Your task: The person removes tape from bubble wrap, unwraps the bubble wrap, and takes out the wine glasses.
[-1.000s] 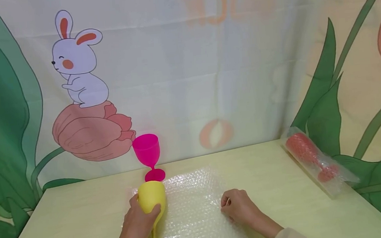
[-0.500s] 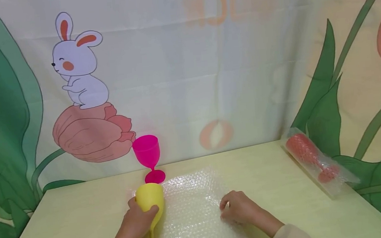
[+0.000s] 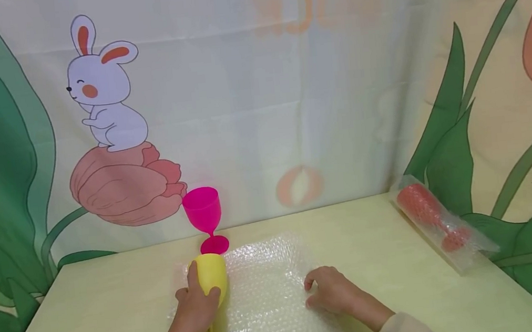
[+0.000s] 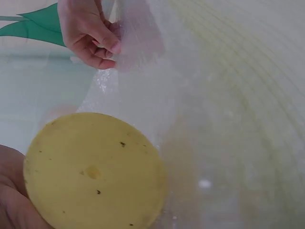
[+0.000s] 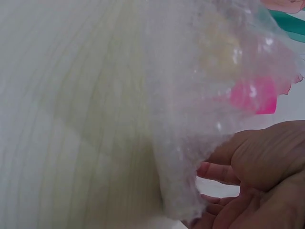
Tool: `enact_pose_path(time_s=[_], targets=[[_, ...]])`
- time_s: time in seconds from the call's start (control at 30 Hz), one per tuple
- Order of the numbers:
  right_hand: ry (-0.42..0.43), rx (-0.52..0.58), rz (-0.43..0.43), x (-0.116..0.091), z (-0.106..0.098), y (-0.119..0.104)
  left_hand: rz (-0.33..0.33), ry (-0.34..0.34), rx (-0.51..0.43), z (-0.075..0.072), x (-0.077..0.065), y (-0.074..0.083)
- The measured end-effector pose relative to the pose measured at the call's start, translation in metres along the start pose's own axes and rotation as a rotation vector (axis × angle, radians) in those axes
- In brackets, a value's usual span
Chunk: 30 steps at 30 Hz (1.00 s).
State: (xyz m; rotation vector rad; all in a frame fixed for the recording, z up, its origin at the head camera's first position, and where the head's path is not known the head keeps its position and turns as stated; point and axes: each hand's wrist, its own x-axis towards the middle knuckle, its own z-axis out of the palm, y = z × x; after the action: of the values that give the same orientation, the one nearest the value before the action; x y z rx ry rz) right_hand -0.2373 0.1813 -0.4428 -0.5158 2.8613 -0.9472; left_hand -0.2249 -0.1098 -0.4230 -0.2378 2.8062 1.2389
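My left hand (image 3: 195,309) grips the bowl of a yellow plastic goblet (image 3: 214,273), thumb on one side and fingers on the other. The goblet is over the left part of a sheet of clear bubble wrap (image 3: 267,292), with its foot towards me. In the left wrist view the round underside of the yellow goblet (image 4: 95,167) faces the camera, marked with small dark specks. At the sheet's right edge, my right hand (image 3: 331,289) pinches the wrap with bent fingers. The right wrist view has the bubble wrap (image 5: 181,143) raised at those fingertips.
A bright pink goblet (image 3: 202,211) stands upright at the table's back, just behind the wrap. Far right, by the table edge, lies a red goblet (image 3: 421,208) rolled in bubble wrap. A printed cloth (image 3: 240,84) with a rabbit hangs behind the pale table (image 3: 102,301).
My left index finger has stretched up along the goblet's bowl, and the goblet has shifted slightly left. My right hand stays at the wrap's edge with its fingers a little farther apart.
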Motion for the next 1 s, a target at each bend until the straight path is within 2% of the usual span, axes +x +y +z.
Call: enact_pose_path(time_s=[0.3, 0.57, 0.73, 1.0], targets=[[0.0, -0.002, 0.002, 0.0, -0.001, -0.001, 0.002, 0.012, -0.013, 0.001, 0.0, -0.006], [-0.011, 0.007, 0.01, -0.001, -0.001, -0.001, 0.0, 0.037, 0.06, -0.004, 0.0, -0.007], [-0.017, 0.002, 0.014, 0.0, -0.001, 0.001, -0.024, 0.055, 0.008, -0.007, 0.001, -0.008], [-0.021, 0.015, 0.006, 0.001, -0.001, 0.002, -0.044, 0.07, -0.021, -0.013, 0.002, -0.019]])
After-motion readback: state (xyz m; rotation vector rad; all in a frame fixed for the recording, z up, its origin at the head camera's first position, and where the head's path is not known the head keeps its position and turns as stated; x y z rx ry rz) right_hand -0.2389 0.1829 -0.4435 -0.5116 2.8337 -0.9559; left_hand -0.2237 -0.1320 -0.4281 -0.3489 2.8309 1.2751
